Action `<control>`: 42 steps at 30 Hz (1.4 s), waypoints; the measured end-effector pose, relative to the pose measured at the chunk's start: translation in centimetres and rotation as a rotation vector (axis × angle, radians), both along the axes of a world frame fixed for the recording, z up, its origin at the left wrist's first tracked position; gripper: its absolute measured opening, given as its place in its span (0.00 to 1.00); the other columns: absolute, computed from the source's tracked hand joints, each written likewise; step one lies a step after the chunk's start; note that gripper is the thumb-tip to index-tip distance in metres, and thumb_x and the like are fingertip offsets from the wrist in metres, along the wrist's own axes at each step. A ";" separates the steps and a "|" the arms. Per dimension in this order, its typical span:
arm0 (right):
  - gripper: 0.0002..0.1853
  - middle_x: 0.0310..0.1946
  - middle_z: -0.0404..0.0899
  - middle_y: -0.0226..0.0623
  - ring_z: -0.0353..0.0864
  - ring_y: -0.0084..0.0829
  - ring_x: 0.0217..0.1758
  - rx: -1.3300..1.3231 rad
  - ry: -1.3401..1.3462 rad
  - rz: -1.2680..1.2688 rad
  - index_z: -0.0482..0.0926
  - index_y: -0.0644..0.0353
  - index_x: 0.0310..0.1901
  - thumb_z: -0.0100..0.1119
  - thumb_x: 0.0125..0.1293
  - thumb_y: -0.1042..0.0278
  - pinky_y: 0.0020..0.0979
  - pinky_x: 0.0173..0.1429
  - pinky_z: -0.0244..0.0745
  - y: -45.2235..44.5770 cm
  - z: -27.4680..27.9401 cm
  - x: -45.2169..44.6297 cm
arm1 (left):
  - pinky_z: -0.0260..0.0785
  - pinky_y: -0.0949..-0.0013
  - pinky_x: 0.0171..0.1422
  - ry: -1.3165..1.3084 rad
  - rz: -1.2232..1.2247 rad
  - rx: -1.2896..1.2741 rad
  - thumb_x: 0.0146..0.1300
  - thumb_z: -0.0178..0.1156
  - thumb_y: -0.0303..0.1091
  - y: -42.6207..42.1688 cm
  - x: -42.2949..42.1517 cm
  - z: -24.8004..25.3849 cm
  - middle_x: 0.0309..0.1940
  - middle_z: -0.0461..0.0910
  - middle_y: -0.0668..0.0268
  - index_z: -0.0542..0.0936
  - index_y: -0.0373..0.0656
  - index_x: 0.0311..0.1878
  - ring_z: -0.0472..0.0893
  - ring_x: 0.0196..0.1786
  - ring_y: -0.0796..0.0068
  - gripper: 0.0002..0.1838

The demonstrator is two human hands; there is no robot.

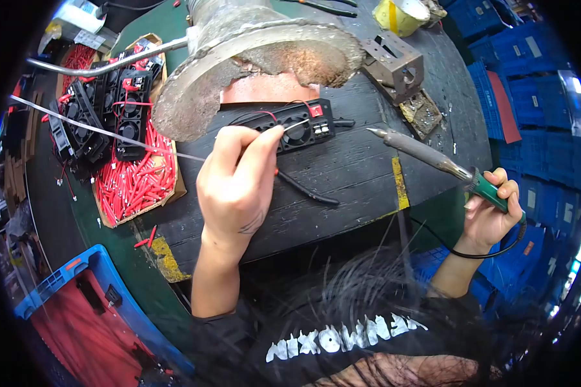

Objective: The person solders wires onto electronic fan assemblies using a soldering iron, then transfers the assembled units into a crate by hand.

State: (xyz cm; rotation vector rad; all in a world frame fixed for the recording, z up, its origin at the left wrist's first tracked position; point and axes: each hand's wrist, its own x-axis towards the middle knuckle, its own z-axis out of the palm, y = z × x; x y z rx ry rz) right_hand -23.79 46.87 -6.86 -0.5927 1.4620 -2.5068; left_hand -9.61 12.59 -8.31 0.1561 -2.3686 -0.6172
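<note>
My left hand (pixel 234 184) pinches a thin solder wire (pixel 113 133), whose short end sticks out past the fingertips over a black fan unit (pixel 321 131). The unit lies on the dark bench, with a red part, white connectors and a red wire on it; my fingers partly hide its left side. Away to the right, my right hand (pixel 490 216) grips a soldering iron (pixel 426 153) by its green handle. The iron's tip points left, apart from the fan unit. A black-handled tool (pixel 310 192) lies by my left wrist, its other end hidden.
A rusty extraction hood (pixel 265 48) hangs over the bench's far side. Left, a cardboard box (pixel 179 188) holds red sleeved parts beside stacked fan units (pixel 130 119). A metal stand (pixel 397 68) and small tray (pixel 426 116) sit right. A blue crate (pixel 100 255) stands front left; blue bins (pixel 536 97) line the right.
</note>
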 end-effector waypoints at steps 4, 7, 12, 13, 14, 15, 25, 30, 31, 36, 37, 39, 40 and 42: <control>0.17 0.50 0.77 0.56 0.84 0.43 0.25 -0.004 -0.029 -0.124 0.75 0.64 0.36 0.45 0.72 0.57 0.27 0.17 0.75 4.6 0.3 -0.7 | 0.72 0.72 0.37 -0.067 0.045 0.065 0.53 0.68 0.15 0.8 1.6 0.9 0.31 0.75 0.63 0.86 0.38 0.44 0.78 0.33 0.70 0.15; 0.16 0.50 0.79 0.53 0.84 0.39 0.26 0.040 -0.025 -0.228 0.78 0.61 0.37 0.46 0.73 0.58 0.24 0.18 0.72 7.3 0.1 -1.1 | 0.72 0.73 0.41 -0.060 0.087 0.012 0.52 0.67 0.13 1.2 3.2 0.8 0.33 0.75 0.62 0.85 0.38 0.45 0.78 0.35 0.69 0.16; 0.16 0.50 0.81 0.54 0.84 0.39 0.25 0.066 -0.132 -0.448 0.78 0.60 0.37 0.47 0.72 0.57 0.25 0.19 0.73 9.1 -1.0 -1.6 | 0.72 0.71 0.40 -0.009 0.246 0.067 0.49 0.69 0.14 1.7 5.4 -0.3 0.32 0.75 0.61 0.86 0.35 0.43 0.77 0.35 0.69 0.15; 0.16 0.50 0.81 0.54 0.84 0.39 0.25 0.066 -0.130 -0.448 0.78 0.60 0.37 0.47 0.72 0.57 0.25 0.19 0.73 9.1 -1.2 -1.7 | 0.71 0.71 0.39 0.001 0.250 0.065 0.51 0.68 0.14 1.6 5.8 0.1 0.32 0.75 0.61 0.85 0.34 0.43 0.76 0.35 0.69 0.15; 0.16 0.50 0.81 0.54 0.84 0.39 0.25 0.051 -0.149 -0.430 0.78 0.61 0.37 0.47 0.71 0.58 0.25 0.19 0.73 9.0 -1.4 -1.7 | 0.70 0.71 0.42 -0.011 0.244 0.096 0.53 0.67 0.15 1.8 6.4 0.2 0.34 0.75 0.62 0.85 0.36 0.44 0.76 0.36 0.69 0.14; 0.15 0.51 0.81 0.54 0.84 0.39 0.25 0.030 -0.166 -0.412 0.78 0.61 0.37 0.48 0.71 0.58 0.26 0.19 0.74 8.9 -1.7 -1.7 | 0.70 0.71 0.45 -0.019 0.239 0.120 0.55 0.66 0.15 2.2 7.1 0.2 0.35 0.76 0.63 0.85 0.38 0.45 0.76 0.38 0.69 0.14; 0.15 0.46 0.80 0.53 0.82 0.40 0.23 0.205 -0.067 -0.356 0.76 0.64 0.35 0.47 0.71 0.60 0.27 0.18 0.74 7.2 0.3 -2.5 | 0.70 0.71 0.40 -0.148 0.194 0.253 0.50 0.66 0.10 7.0 12.7 -2.3 0.32 0.73 0.61 0.84 0.31 0.40 0.75 0.35 0.68 0.13; 0.15 0.43 0.79 0.54 0.81 0.37 0.21 0.332 -0.074 -0.346 0.74 0.66 0.35 0.46 0.70 0.61 0.25 0.19 0.75 6.3 1.5 -3.3 | 0.70 0.70 0.42 -0.054 0.230 0.178 0.53 0.65 0.11 6.0 11.6 -3.9 0.32 0.75 0.60 0.84 0.31 0.42 0.75 0.36 0.68 0.13; 0.15 0.43 0.79 0.54 0.81 0.37 0.21 0.336 -0.072 -0.344 0.74 0.66 0.35 0.46 0.70 0.61 0.25 0.19 0.75 6.2 1.8 -3.5 | 0.70 0.70 0.42 -0.038 0.237 0.177 0.53 0.66 0.12 5.9 11.5 -4.6 0.32 0.75 0.60 0.84 0.30 0.43 0.75 0.36 0.67 0.12; 0.18 0.42 0.80 0.60 0.84 0.39 0.22 0.404 -0.074 -0.315 0.75 0.69 0.36 0.45 0.73 0.60 0.27 0.21 0.80 5.9 3.2 -4.5 | 0.70 0.69 0.42 -0.001 0.248 0.137 0.53 0.67 0.13 5.8 11.2 -5.4 0.32 0.76 0.60 0.84 0.31 0.43 0.75 0.36 0.67 0.13; 0.18 0.42 0.80 0.60 0.84 0.39 0.22 0.406 -0.074 -0.319 0.75 0.69 0.36 0.45 0.73 0.60 0.27 0.21 0.80 5.7 3.6 -4.7 | 0.71 0.69 0.42 0.013 0.250 0.106 0.53 0.67 0.13 5.8 11.1 -5.4 0.32 0.76 0.61 0.84 0.31 0.43 0.75 0.36 0.67 0.13; 0.20 0.42 0.81 0.64 0.85 0.37 0.24 0.574 -0.019 -0.338 0.75 0.69 0.36 0.45 0.75 0.58 0.27 0.23 0.81 5.2 4.5 -5.2 | 0.71 0.69 0.42 0.015 0.254 0.101 0.52 0.67 0.13 5.9 11.1 -5.4 0.32 0.76 0.60 0.84 0.31 0.43 0.75 0.35 0.67 0.13; 0.20 0.41 0.81 0.68 0.86 0.36 0.26 0.590 0.027 -0.272 0.76 0.71 0.37 0.46 0.76 0.58 0.27 0.26 0.83 5.3 5.0 -5.4 | 0.71 0.69 0.42 0.019 0.262 0.093 0.52 0.67 0.12 6.0 11.0 -5.4 0.32 0.77 0.60 0.84 0.31 0.42 0.75 0.35 0.67 0.13; 0.18 0.43 0.81 0.65 0.86 0.36 0.27 0.617 0.071 -0.246 0.76 0.70 0.38 0.47 0.76 0.59 0.27 0.28 0.83 5.4 5.3 -5.5 | 0.71 0.68 0.42 0.020 0.262 0.088 0.51 0.67 0.12 6.0 10.9 -5.3 0.32 0.77 0.60 0.84 0.31 0.42 0.75 0.35 0.67 0.13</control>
